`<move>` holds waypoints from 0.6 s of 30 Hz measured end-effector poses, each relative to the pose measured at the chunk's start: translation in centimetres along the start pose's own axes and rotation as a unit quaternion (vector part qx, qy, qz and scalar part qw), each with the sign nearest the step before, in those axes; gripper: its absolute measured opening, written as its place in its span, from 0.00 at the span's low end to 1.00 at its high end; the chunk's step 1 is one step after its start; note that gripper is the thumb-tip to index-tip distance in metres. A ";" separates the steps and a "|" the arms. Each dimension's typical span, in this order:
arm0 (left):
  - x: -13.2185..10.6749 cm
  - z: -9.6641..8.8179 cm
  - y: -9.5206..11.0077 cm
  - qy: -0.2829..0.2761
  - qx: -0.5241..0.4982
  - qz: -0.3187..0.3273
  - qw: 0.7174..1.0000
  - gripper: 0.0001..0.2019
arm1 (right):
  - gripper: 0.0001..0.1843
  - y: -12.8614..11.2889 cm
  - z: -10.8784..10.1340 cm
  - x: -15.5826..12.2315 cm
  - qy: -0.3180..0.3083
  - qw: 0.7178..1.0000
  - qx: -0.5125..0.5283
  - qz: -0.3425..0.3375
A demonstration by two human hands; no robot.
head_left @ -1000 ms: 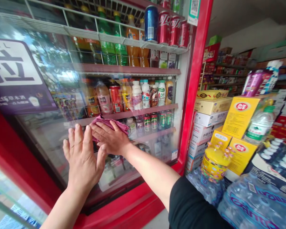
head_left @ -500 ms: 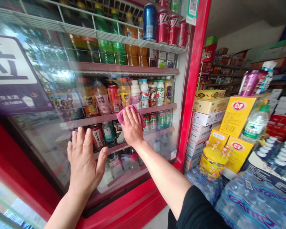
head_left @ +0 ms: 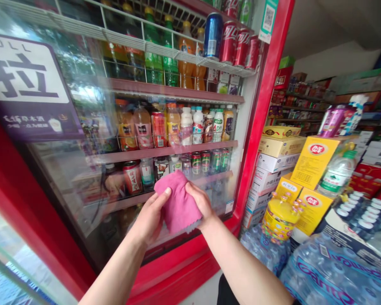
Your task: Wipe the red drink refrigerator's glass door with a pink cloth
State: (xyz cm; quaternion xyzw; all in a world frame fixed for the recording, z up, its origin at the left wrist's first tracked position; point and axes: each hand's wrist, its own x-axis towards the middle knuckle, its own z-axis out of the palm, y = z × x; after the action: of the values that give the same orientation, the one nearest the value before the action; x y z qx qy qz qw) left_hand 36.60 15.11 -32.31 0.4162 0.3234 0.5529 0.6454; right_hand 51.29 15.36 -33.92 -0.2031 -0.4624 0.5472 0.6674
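Note:
A pink cloth (head_left: pixel 179 205) hangs between my two hands in front of the drinks fridge. My left hand (head_left: pixel 152 214) pinches its left side, thumb on top and the other fingers mostly behind it. At the upper right edge, my right hand (head_left: pixel 199 201) grips the cloth, its fingers partly hidden behind the fabric. Past the cloth is the fridge's glass door (head_left: pixel 66 186), with a red frame (head_left: pixel 263 110) and faint reflections on the pane. Bottles and cans stand on the shelves behind the glass, among them a red can (head_left: pixel 132 178).
A purple and white pull sign (head_left: pixel 28 84) is on the door at left. To the right stand stacked cartons (head_left: pixel 277 161), yellow boxes (head_left: pixel 316 163), a yellow candy tub (head_left: pixel 281 216) and shrink-wrapped water bottles (head_left: pixel 333 267) on the floor.
My right hand has drawn the cloth down off the glass. My left hand, spread open before, has moved right and taken hold of the cloth's left side. The view has shifted slightly.

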 end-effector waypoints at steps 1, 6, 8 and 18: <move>-0.2 0.2 -0.4 0.000 -0.029 -0.030 0.999 0.29 | 0.25 0.0 0.2 -0.6 -0.030 0.998 -0.051 -0.009; -1.2 -1.4 -2.0 0.084 -0.050 -0.030 0.995 0.13 | 0.27 -2.3 -3.4 0.2 0.022 0.824 -0.517 -0.232; -1.5 -2.6 -2.2 0.120 -0.048 -0.015 0.992 0.08 | 0.34 -3.6 -6.1 1.9 0.138 0.728 -0.625 -0.246; -2.6 -4.4 -2.1 0.143 -0.022 -0.007 0.990 0.09 | 0.53 -3.8 -10.3 6.5 0.181 0.592 -0.774 -0.135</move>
State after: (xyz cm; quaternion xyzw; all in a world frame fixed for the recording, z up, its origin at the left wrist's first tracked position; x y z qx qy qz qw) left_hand 33.24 13.29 -36.23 0.3166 0.4027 0.6091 0.6055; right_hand 61.78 22.52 -33.44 -0.6732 -0.6037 -0.1611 0.3954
